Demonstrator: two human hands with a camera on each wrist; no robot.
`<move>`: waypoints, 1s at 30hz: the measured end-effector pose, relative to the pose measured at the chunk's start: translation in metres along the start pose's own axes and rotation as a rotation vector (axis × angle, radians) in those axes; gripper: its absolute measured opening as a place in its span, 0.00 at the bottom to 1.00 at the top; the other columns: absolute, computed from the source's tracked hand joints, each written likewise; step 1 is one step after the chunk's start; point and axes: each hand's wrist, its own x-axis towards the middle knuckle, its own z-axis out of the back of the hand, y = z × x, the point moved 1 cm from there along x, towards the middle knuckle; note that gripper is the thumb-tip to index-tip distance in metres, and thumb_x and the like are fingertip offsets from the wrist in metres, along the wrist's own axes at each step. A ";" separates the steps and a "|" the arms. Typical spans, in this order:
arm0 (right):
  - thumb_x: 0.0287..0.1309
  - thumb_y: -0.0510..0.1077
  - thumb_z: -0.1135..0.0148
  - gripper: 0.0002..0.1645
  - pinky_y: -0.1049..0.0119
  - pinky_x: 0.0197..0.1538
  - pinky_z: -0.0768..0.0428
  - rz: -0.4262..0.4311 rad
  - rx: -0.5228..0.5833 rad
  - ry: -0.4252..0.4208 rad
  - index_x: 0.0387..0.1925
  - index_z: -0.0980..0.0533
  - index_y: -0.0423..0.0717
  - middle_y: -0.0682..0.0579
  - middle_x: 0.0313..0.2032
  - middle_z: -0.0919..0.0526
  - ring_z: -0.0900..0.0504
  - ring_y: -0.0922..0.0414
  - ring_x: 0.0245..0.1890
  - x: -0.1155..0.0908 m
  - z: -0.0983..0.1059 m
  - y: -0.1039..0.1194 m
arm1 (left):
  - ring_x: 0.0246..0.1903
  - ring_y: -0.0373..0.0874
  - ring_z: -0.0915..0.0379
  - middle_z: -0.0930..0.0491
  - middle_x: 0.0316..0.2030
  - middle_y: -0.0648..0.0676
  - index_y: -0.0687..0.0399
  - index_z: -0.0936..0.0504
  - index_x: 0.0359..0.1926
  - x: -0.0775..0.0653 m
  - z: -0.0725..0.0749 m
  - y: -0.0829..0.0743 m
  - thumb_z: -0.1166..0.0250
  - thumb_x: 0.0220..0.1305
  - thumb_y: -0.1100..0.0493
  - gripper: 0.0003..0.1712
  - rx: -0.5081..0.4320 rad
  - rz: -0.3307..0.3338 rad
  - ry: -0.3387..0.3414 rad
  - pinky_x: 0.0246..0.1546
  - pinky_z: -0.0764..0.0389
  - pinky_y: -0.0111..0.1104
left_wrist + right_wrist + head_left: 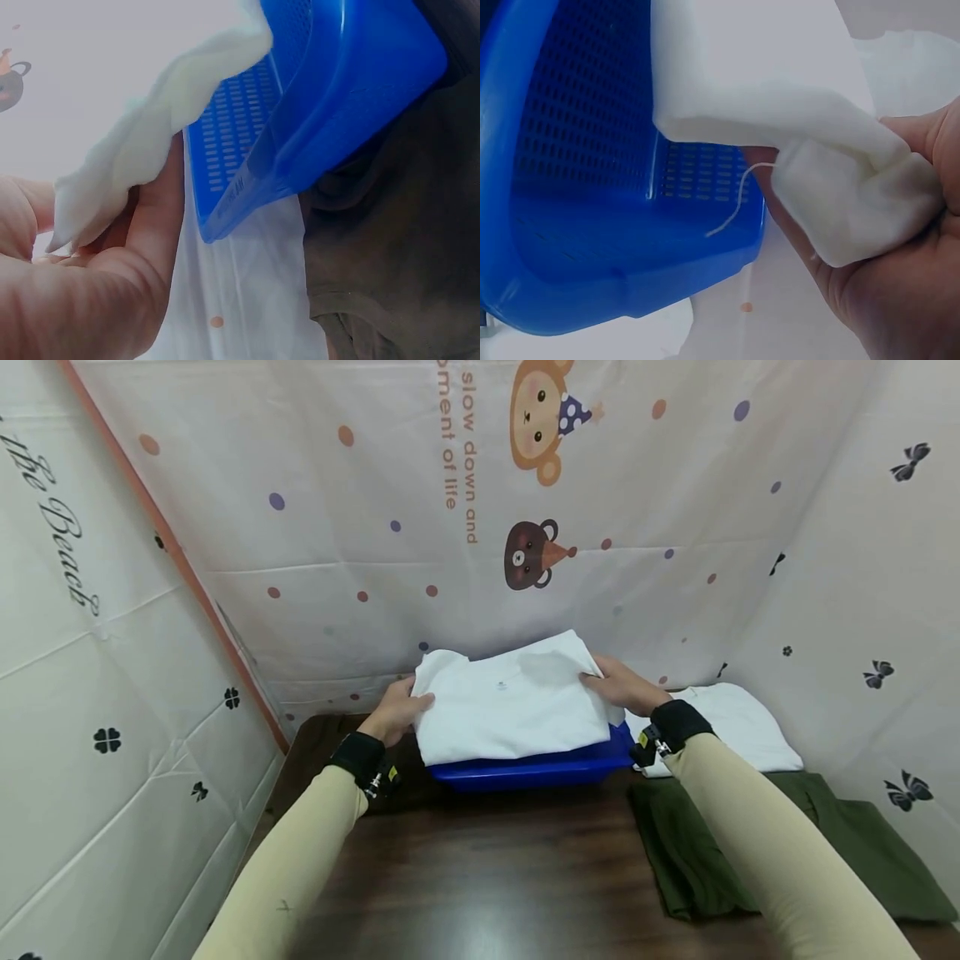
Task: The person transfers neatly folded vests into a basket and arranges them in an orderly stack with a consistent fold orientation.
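A folded white T-shirt (510,714) is held level over a blue plastic basket (525,771), covering most of the basket's opening in the head view. My left hand (395,710) pinches its left edge, thumb on top and fingers beneath. At the opposite edge my right hand (628,685) grips the cloth the same way. In the left wrist view the shirt's folded layers (150,135) show between thumb and fingers, beside the slotted basket (360,105). A loose thread (740,199) hangs from the shirt's corner in the right wrist view.
Right of the basket lies another white garment (738,718), with dark green folded clothing (862,843) in front of it. Dark cloth (390,225) lies left of the basket. The brown wooden table (480,868) stretches toward me; printed fabric walls (360,535) enclose the back and sides.
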 end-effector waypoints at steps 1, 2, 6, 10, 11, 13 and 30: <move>0.82 0.44 0.56 0.32 0.39 0.57 0.23 -0.003 0.002 -0.004 0.79 0.47 0.42 0.33 0.65 0.32 0.27 0.36 0.61 0.000 0.000 0.000 | 0.51 0.53 0.23 0.29 0.64 0.63 0.56 0.42 0.79 0.002 -0.001 0.000 0.47 0.80 0.58 0.31 0.007 -0.001 -0.005 0.41 0.16 0.40; 0.82 0.44 0.57 0.32 0.39 0.57 0.24 -0.005 0.003 -0.007 0.79 0.48 0.42 0.32 0.66 0.32 0.27 0.36 0.61 0.000 0.001 -0.001 | 0.50 0.53 0.22 0.28 0.64 0.63 0.56 0.40 0.78 0.003 -0.002 -0.001 0.46 0.80 0.58 0.31 0.010 -0.002 -0.011 0.41 0.15 0.41; 0.82 0.43 0.57 0.32 0.38 0.57 0.25 -0.027 0.006 -0.024 0.79 0.48 0.39 0.31 0.66 0.33 0.28 0.35 0.61 -0.001 0.003 0.003 | 0.48 0.54 0.20 0.27 0.62 0.66 0.61 0.37 0.77 0.009 -0.004 -0.003 0.46 0.78 0.62 0.30 0.028 -0.014 -0.010 0.41 0.14 0.44; 0.82 0.43 0.57 0.31 0.38 0.58 0.24 -0.053 -0.022 -0.037 0.79 0.47 0.39 0.30 0.66 0.33 0.27 0.35 0.60 0.002 0.005 0.002 | 0.53 0.59 0.21 0.28 0.65 0.68 0.65 0.40 0.77 0.013 -0.005 -0.008 0.44 0.75 0.66 0.33 0.068 0.009 0.004 0.46 0.14 0.49; 0.82 0.43 0.56 0.31 0.38 0.58 0.24 -0.061 -0.026 -0.040 0.79 0.47 0.39 0.31 0.66 0.33 0.27 0.36 0.60 0.003 0.004 0.002 | 0.54 0.59 0.21 0.29 0.65 0.68 0.66 0.40 0.77 0.014 -0.005 -0.008 0.43 0.74 0.67 0.34 0.083 0.018 0.000 0.47 0.14 0.50; 0.81 0.44 0.55 0.31 0.40 0.57 0.23 -0.065 -0.037 -0.043 0.78 0.45 0.40 0.32 0.65 0.31 0.26 0.37 0.59 0.007 0.004 -0.004 | 0.57 0.62 0.22 0.30 0.67 0.69 0.67 0.41 0.77 0.017 -0.007 -0.009 0.42 0.73 0.68 0.35 0.104 0.030 -0.016 0.48 0.15 0.52; 0.81 0.43 0.56 0.30 0.38 0.59 0.23 -0.095 -0.011 -0.046 0.78 0.45 0.40 0.33 0.65 0.31 0.26 0.38 0.59 0.011 0.001 -0.013 | 0.19 0.46 0.37 0.33 0.29 0.58 0.57 0.30 0.43 0.026 -0.012 -0.005 0.42 0.66 0.74 0.11 0.228 -0.242 -0.140 0.17 0.33 0.33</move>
